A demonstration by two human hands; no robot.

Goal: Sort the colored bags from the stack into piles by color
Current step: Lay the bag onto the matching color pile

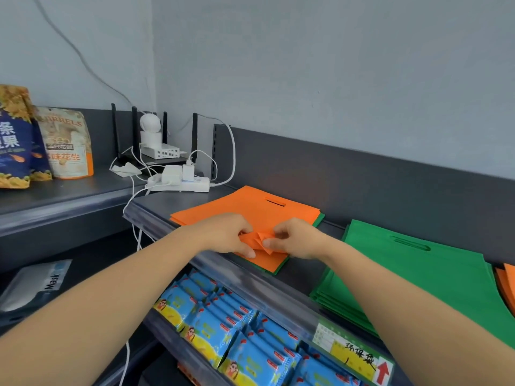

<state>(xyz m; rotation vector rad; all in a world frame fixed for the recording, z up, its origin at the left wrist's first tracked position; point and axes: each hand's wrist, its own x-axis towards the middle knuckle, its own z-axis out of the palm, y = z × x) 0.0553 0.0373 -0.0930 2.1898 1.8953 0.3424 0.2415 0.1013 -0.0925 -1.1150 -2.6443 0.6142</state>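
In the head view, the stack (pixel 320 218) lies on the grey shelf (pixel 303 274), green edges showing under its top orange bag (pixel 250 207). The left hand (pixel 228 235) and right hand (pixel 296 240) meet at the bag's near corner. Both have curled fingers and pinch the fabric, which is crumpled up between them. The green pile (pixel 418 274) lies to the right on the same shelf, apart from the stack. More orange bags (pixel 508 285) show at the right edge of the picture. A power strip (pixel 181 185) sits behind the stack, blue packets (pixel 223 330) fill the shelf below, and snack bags (pixel 64 143) stand at far left.
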